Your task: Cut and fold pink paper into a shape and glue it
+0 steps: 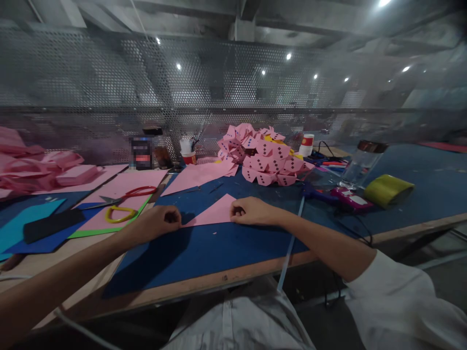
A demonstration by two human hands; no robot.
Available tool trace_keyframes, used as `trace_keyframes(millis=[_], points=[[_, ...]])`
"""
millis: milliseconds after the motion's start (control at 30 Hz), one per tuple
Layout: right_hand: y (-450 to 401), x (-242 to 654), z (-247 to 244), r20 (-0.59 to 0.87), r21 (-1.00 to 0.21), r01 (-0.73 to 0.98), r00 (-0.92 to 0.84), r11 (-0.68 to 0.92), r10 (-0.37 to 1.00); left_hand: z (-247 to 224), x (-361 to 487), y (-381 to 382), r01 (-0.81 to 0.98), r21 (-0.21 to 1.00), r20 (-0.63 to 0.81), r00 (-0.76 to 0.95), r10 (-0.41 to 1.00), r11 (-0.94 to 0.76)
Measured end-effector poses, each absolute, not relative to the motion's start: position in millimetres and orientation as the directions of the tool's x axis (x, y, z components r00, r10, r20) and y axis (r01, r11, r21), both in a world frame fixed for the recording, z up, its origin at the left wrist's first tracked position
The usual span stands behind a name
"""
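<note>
A pink paper triangle [215, 212], which looks folded, lies on the blue table mat [204, 253] with its long edge toward me. My left hand [157, 224] is curled closed at the triangle's left corner, fingertips pinching its tip. On the right corner, the fingers of my right hand [251, 211] close in a pinch, hiding that end of the paper. Behind the triangle lie flat pink paper sheets [200, 176] and a pile of folded pink paper pieces [266, 158] with dark diamond marks.
Scissors [122, 206] with red and yellow handles rest on coloured paper at left, near a pink paper heap [40, 165]. A glass jar [359, 165], a glue gun [324, 194] and a yellow tape roll [388, 189] stand right. Cups [188, 151] line the mesh screen [204, 87].
</note>
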State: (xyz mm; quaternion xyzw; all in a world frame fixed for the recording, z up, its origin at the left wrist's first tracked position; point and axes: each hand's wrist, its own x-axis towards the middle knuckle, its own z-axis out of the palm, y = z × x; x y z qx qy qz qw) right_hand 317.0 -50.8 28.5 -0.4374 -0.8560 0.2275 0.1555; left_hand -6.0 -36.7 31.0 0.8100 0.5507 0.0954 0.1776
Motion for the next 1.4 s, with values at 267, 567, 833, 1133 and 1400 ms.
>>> trace_keyframes(millis=[267, 567, 833, 1133, 1400], points=[[-49, 321, 29, 0.077, -0.57, 0.604, -0.635, 0.557, 0.768, 41, 17, -49, 0.812, 0.374, 0.12, 0.438, 0.891, -0.449], [-50, 322, 27, 0.184, -0.471, 0.571, -0.682, 0.673, 0.707, 20, 73, -45, 0.657, 0.366, 0.162, 0.653, 0.74, -0.659], [-50, 324, 30, 0.169, -0.451, 0.575, -0.696, 0.683, 0.698, 10, 69, -43, 0.639, 0.407, 0.201, 0.635, 0.746, -0.653], [-45, 327, 32, 0.134, -0.491, 0.605, -0.659, 0.627, 0.74, 7, 67, -42, 0.634, 0.486, 0.191, 0.595, 0.781, -0.602], [-39, 331, 32, 0.08, -0.528, 0.643, -0.613, 0.555, 0.786, 8, 67, -43, 0.616, 0.595, 0.166, 0.534, 0.829, -0.515]])
